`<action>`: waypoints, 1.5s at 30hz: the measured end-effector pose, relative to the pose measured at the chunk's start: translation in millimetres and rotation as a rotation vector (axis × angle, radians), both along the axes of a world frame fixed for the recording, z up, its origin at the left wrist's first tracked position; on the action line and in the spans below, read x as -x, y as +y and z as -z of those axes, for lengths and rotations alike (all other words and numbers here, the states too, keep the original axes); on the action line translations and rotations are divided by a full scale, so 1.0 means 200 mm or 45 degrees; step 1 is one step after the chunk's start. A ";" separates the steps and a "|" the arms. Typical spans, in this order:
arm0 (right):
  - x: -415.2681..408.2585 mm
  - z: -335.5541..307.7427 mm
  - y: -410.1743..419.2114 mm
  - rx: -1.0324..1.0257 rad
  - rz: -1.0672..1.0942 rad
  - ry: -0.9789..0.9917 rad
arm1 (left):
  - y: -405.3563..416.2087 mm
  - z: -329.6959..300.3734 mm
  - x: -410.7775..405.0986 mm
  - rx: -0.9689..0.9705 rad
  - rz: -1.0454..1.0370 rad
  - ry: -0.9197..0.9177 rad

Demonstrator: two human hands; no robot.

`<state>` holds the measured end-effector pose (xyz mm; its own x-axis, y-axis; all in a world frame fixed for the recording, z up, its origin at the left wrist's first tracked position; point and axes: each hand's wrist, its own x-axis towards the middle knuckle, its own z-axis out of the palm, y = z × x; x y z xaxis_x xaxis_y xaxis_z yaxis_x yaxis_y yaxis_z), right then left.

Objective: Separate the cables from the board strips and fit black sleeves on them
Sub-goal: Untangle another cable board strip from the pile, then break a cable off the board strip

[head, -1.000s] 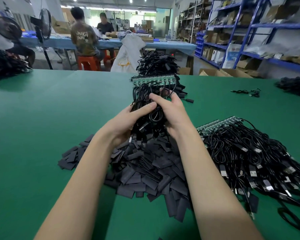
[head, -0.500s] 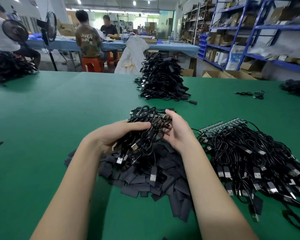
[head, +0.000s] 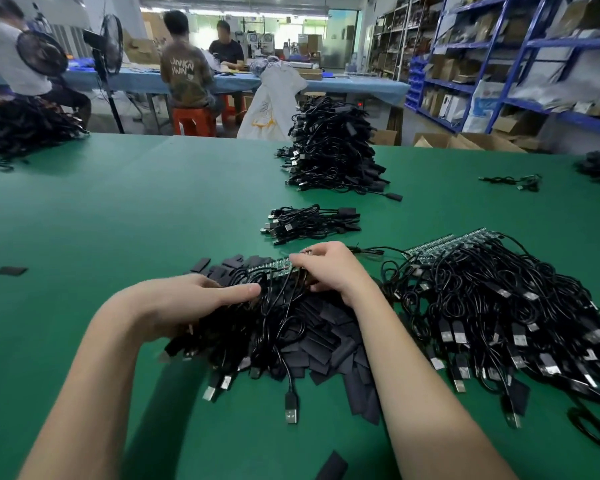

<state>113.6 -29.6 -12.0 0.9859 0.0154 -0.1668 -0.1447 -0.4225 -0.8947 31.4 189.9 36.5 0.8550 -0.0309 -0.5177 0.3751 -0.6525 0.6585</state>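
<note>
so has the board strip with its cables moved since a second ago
Yes. The board strip, held up in front of the tall cable stack a second ago, is now down on the black sleeves, nearer the person.

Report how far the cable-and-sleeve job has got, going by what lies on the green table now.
Done, apparently: a tall pile of cables and a small bundle lie apart, off their strips; sleeves on them are hard to tell. In hand: the right hand grips a board strip while the left hand rests on its cables, atop the loose black sleeves. Left: a large heap still on strips.
</note>
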 end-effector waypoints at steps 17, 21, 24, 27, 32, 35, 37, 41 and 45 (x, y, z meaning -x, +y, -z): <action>0.01 0.03 -0.04 -0.287 0.207 -0.180 | -0.12 0.03 -0.18 -0.824 -0.019 -0.424; 0.03 0.04 -0.05 -0.380 0.214 -0.149 | -0.23 0.06 -0.28 -0.871 -0.104 -0.669; 0.04 0.03 -0.05 -0.477 0.217 -0.134 | -0.34 0.08 -0.35 -0.710 -0.058 -0.901; 0.04 0.03 -0.05 -0.622 0.218 -0.099 | -0.41 0.13 -0.40 -0.539 0.054 -1.077; 0.05 0.03 -0.05 -0.728 0.206 -0.059 | -0.45 0.22 -0.45 -0.391 0.041 -1.076; 0.05 0.01 -0.06 -0.766 0.181 -0.025 | -0.46 0.23 -0.46 -0.321 -0.011 -1.083; 0.05 0.01 -0.07 -0.789 0.161 0.017 | -0.48 0.22 -0.46 -0.287 -0.052 -1.094; 0.06 -0.01 -0.08 -0.899 0.133 0.150 | -0.52 0.22 -0.45 -0.256 -0.156 -1.126; 0.06 0.00 -0.10 -0.956 0.089 0.201 | -0.54 0.24 -0.44 -0.167 -0.186 -1.156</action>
<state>101.6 -48.7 -12.7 0.9541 0.1187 -0.2748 -0.2984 0.3045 -0.9045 120.1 82.8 -11.3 0.9249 0.1204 0.3606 -0.1640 -0.7295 0.6641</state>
